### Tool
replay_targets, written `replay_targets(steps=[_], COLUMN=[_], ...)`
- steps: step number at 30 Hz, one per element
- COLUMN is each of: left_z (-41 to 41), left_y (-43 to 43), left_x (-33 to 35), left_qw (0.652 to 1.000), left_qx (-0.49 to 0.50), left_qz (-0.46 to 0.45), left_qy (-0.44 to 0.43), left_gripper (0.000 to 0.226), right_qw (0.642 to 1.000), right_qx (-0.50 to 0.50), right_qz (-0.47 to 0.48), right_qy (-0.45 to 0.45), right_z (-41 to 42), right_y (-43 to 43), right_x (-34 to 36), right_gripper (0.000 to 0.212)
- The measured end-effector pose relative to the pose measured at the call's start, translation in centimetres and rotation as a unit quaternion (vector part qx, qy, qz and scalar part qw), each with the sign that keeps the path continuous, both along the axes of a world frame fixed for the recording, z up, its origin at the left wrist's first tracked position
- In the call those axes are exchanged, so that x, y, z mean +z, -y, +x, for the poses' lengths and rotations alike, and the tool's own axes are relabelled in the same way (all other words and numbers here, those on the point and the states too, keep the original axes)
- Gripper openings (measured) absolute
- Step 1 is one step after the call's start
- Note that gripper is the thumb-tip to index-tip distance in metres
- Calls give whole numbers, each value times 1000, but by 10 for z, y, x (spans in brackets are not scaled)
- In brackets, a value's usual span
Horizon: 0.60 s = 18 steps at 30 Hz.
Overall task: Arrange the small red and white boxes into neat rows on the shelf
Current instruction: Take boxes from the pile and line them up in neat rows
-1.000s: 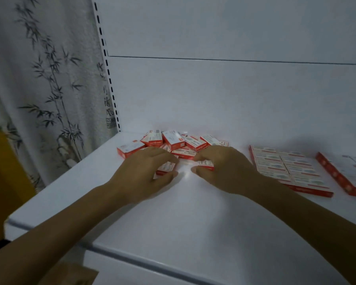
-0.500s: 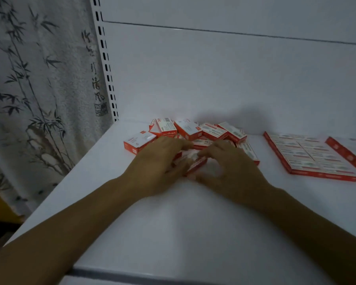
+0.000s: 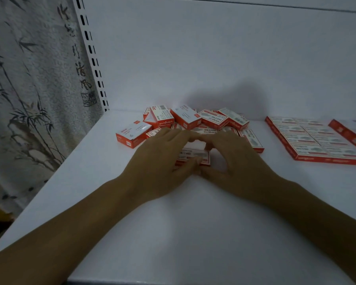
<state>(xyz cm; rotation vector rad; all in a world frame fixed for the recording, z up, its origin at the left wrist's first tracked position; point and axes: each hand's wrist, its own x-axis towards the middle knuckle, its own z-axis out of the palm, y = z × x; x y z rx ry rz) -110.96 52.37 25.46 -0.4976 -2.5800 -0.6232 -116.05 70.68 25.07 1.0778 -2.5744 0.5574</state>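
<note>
A loose heap of small red and white boxes [image 3: 193, 120] lies at the back left of the white shelf [image 3: 173, 233]. One box [image 3: 193, 155] sits flat in front of the heap, between my two hands. My left hand [image 3: 158, 161] curls round its left side, thumb at the near edge. My right hand [image 3: 234, 159] curls round its right side, and the fingertips of both hands meet over the box's far edge. To the right, a neat block of the same boxes [image 3: 314, 138] lies flat in rows.
Another flat red and white box [image 3: 351, 130] lies at the far right edge. A slotted white upright [image 3: 90, 54] stands at the shelf's left rear corner, with a bamboo-print curtain [image 3: 29, 89] beyond it. A white back panel [image 3: 214, 58] closes the shelf behind.
Both hands drew together around one box in front of the heap. The camera moved closer and tilted down.
</note>
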Motion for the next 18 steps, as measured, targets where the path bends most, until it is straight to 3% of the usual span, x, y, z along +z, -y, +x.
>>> replay_targets(steps=[5, 11, 18], left_z=[-1, 3, 9], left_y=[-1, 2, -2], left_x=[0, 6, 9], left_qw=[1000, 997, 991], left_qx=[8, 16, 45], left_qz=[-5, 48, 102], left_qy=[11, -54, -75], left_gripper=[57, 73, 56], right_qw=[999, 982, 973], right_qx=[-2, -22, -17], right_qz=[44, -75, -91], right_qy=[-32, -169, -209], right_z=[5, 2, 3], right_y=[1, -7, -10], right_x=[4, 15, 14], right_gripper=[59, 48, 47])
